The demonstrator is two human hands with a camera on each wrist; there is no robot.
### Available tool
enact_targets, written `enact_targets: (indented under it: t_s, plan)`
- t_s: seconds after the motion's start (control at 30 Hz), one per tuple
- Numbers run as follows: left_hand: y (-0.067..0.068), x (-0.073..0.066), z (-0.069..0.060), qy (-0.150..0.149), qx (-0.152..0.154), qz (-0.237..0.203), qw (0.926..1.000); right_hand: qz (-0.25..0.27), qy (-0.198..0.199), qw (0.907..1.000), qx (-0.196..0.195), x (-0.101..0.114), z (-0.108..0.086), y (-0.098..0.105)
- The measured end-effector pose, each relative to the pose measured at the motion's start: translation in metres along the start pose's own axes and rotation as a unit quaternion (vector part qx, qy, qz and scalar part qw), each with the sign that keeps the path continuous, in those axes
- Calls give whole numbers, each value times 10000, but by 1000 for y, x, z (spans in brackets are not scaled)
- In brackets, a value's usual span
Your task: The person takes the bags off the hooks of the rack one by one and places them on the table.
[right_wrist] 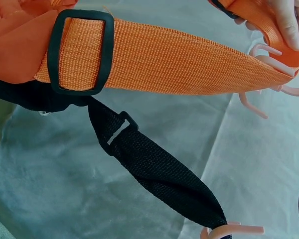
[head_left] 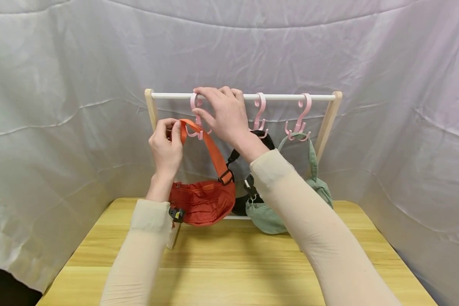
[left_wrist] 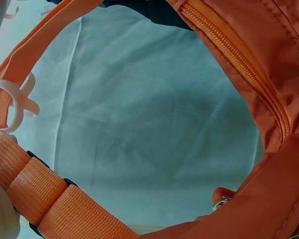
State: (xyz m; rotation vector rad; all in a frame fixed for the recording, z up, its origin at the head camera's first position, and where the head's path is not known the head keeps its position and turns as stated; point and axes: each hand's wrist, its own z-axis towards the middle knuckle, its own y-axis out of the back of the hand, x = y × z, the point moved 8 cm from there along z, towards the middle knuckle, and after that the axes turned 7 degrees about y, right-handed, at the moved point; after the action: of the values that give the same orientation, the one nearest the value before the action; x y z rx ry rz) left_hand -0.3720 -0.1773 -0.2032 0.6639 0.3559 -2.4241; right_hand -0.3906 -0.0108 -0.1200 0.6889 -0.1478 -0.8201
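My left hand (head_left: pixel 166 146) pinches the orange strap (head_left: pixel 213 153) of a red-orange crossbody bag (head_left: pixel 202 202), beside the leftmost pink hook (head_left: pixel 193 102). In the right wrist view, the strap (right_wrist: pixel 174 57) passes over a prong of that hook (right_wrist: pixel 271 62), with the left fingers (right_wrist: pixel 287 22) at its end. The bag hangs below the rail, its zipper (left_wrist: pixel 239 62) visible in the left wrist view. My right hand (head_left: pixel 227 112) holds the upper part of the same hook at the rail, index finger on top and thumb lower down.
A wooden rack with a white rail (head_left: pixel 283 97) stands on the wood-grain table (head_left: pixel 229 272). Two more pink hooks (head_left: pixel 260 111) hold a black bag (head_left: pixel 241 206), partly behind the orange one, and a green bag (head_left: pixel 267 219). A pale cloth (head_left: pixel 229 55) surrounds the back and sides.
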Motion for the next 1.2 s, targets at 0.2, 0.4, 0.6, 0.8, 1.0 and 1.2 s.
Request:
enact_targets:
  t_s: [0.2, 0.4, 0.6, 0.8, 1.0, 1.2]
  plan:
    - [1, -2, 2, -14, -6, -1, 10000, 13, -68, 10000, 46, -1, 0, 0]
    - [1, -5, 3, -46, -20, -29, 10000, 46, -115, 9999, 48, -1, 0, 0]
    - [1, -6, 4, -20, -27, -40, 10000, 85, -152, 9998, 57, -1, 0, 0]
    - [1, -8, 6, 18, -27, -23, 10000, 107, -175, 9998, 47, -1, 1, 1]
    - [1, -9, 7, 32, -47, -51, 10000, 138, -174, 9998, 0, -1, 0, 2]
    - [3, -14, 9, -70, -105, -148, 9998, 136, -164, 9998, -10, 0, 0, 2]
